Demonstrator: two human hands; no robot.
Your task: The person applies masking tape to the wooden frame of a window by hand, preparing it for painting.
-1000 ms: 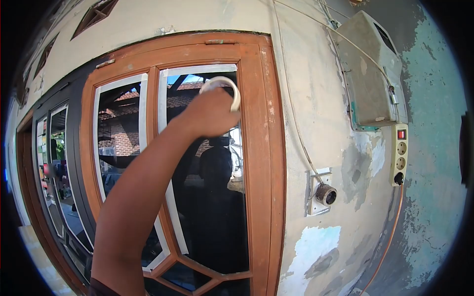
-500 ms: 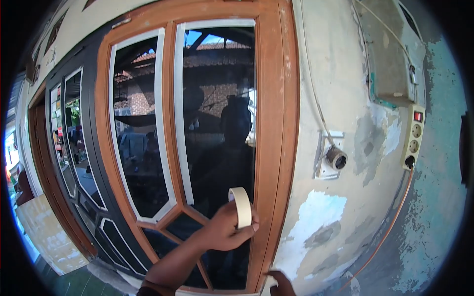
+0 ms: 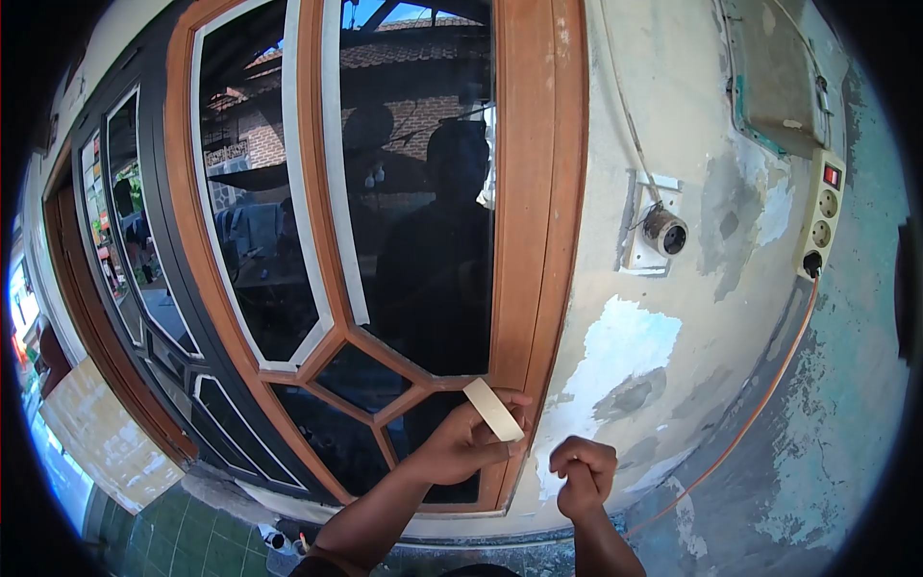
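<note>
My left hand (image 3: 457,450) is closed round a roll of cream masking tape (image 3: 493,411), held tilted in front of the lower right part of a brown wooden door frame (image 3: 535,240). My right hand (image 3: 585,478) is raised beside it, in front of the wall, with fingers curled in; whether anything is pinched there is hidden. White masking tape (image 3: 334,183) runs down the left edge of the tall right-hand glass pane (image 3: 423,317). The left-hand pane (image 3: 271,322) is bordered with white tape. Along the right pane's lower edges, brown wood shows beside the glass.
Right of the frame, a socket (image 3: 663,231) is mounted on the peeling wall (image 3: 615,375). A power strip (image 3: 822,216) hangs farther right, with an orange cable (image 3: 740,438) trailing down. A dark door panel (image 3: 173,221) and a leaning board (image 3: 111,433) are at left.
The view has tipped downward. My left hand has lowered slightly with the tape roll, which is now more tilted. My right hand has risen into view and its fingers are curled.
</note>
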